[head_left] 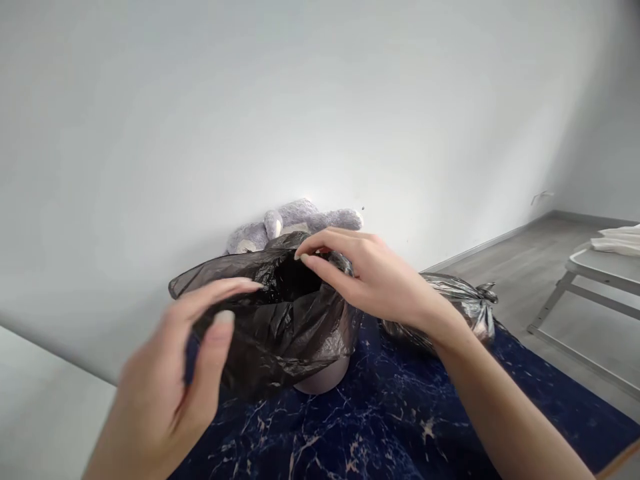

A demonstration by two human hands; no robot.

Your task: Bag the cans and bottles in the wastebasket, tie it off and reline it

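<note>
A black plastic bag [280, 327] hangs over a pale round container, probably a small bin [323, 380], whose lower side shows beneath it. The bag's mouth gapes upward, dark inside. My right hand [370, 273] pinches the far rim of the bag between thumb and fingertips. At the bag's left side is my left hand [175, 360], thumb and fingers apart; its fingertips reach over the opening, and whether they touch the plastic I cannot tell. The container's upper part is hidden under the bag.
A grey plush toy [300, 217] lies behind the bag against the white wall. To the right sits a knotted, filled black bag [460, 297] on the dark blue marbled tabletop [380, 407]. A folding chair [610, 267] with white cloth [620, 240] stands at far right.
</note>
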